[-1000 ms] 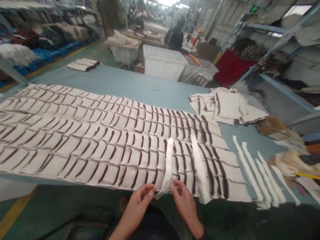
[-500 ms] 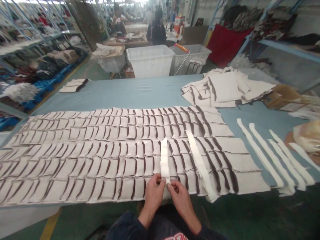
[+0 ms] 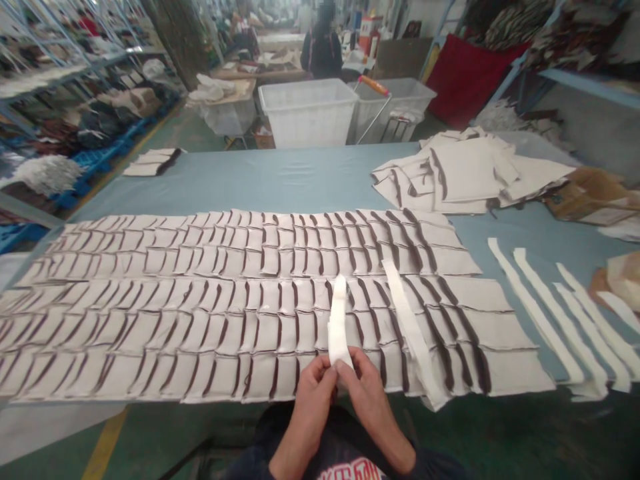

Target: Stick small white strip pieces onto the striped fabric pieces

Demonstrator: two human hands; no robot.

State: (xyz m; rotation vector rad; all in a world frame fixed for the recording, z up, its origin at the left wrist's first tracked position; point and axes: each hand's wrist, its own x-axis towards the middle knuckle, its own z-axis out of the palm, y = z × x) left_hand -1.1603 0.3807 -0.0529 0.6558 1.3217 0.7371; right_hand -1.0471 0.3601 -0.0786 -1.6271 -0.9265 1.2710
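Lifted since before, the white strip [image 3: 339, 320] points away, lengthwise.

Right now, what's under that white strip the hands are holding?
Under the white strip, pinched by the left hand and right hand, lie rows of overlapping cream fabric pieces with dark edges. The blue table beneath them is covered there.

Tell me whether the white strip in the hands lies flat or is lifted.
Lifted. Both hands, left and right, pinch the strip's near end; it rises above the laid-out pieces.
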